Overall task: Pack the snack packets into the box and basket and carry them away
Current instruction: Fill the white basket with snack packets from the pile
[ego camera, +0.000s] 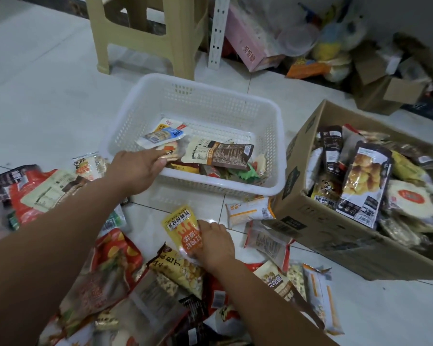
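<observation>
Hands both busy: my left hand (135,168) pinches a small packet (170,151) over the near rim of the basket (220,184). My right hand (216,242) grips a yellow pouch (181,227) on the floor (48,71), its long axis eleven-to-five. The basket is at twelve o'clock, the box (335,236) at two.

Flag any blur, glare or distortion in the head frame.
Head view: soft even light, faint shadows. Head view: left hand at the basket and the packet it grips are motion-smeared; right hand on the yellow packet is sharper. Head view: glare on the floor beside it. Head view: wide-angle bowing bends the box edges; far clutter is soft.
</observation>
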